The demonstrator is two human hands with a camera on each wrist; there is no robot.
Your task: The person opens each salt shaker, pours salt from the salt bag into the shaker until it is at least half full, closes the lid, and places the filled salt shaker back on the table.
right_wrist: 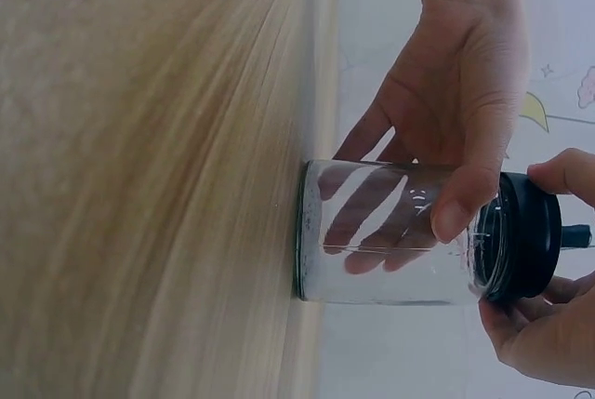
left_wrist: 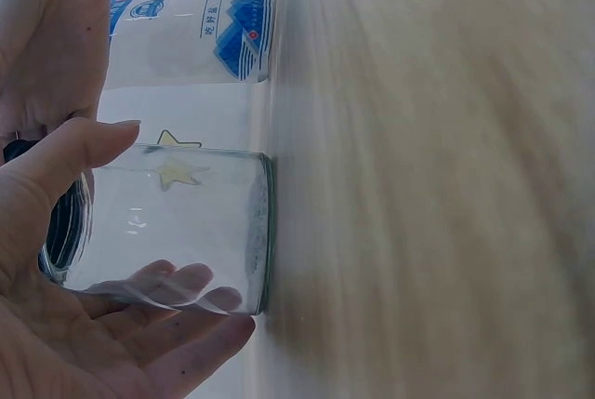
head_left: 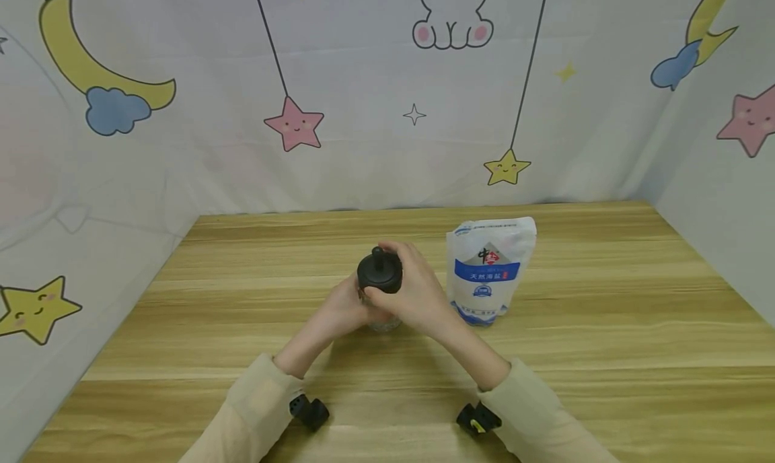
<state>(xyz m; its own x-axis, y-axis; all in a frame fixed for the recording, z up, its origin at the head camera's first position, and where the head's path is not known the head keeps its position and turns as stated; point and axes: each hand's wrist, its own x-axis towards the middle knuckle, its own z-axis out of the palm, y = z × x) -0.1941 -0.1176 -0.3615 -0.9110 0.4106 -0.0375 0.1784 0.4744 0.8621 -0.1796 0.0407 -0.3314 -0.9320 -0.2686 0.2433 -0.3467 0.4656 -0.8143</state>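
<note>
Pale fabric backdrop (head_left: 375, 173) on the far, left and right sides, printed with stars, moons and clouds. Wood-grain bench (head_left: 605, 281) fills the space between, grain running left-right. Two light sleeves (head_left: 257, 399) reach in from the near side.

White-and-blue pouch (head_left: 482, 251) stands upright on the bench, right of the hands and apart from them. Right hand is the nearer one to it.

Glass jar (left_wrist: 177, 213) is mid-bench, left of the pouch, directly between the hands. Long axis vertical, mouth up, base down at the bench top; can't confirm base contact. Glass is see-through.

Key relation: both hands share that vertical axis, left low, right high. Left hand (head_left: 346, 309) wraps the jar body, thumb one side, fingers the other, opened to about the jar's width. Right hand (head_left: 419, 295) grips the rim of the black lid (head_left: 387, 279), thumb on the near side, fingers round the far side, spread about a lid's width. Grip force: can't tell.

Lid sits over the jar mouth, roughly in line with it. Can't tell if it's tight. Smallest item: black knob (head_left: 378, 256) sticking up off the lid top.
</note>
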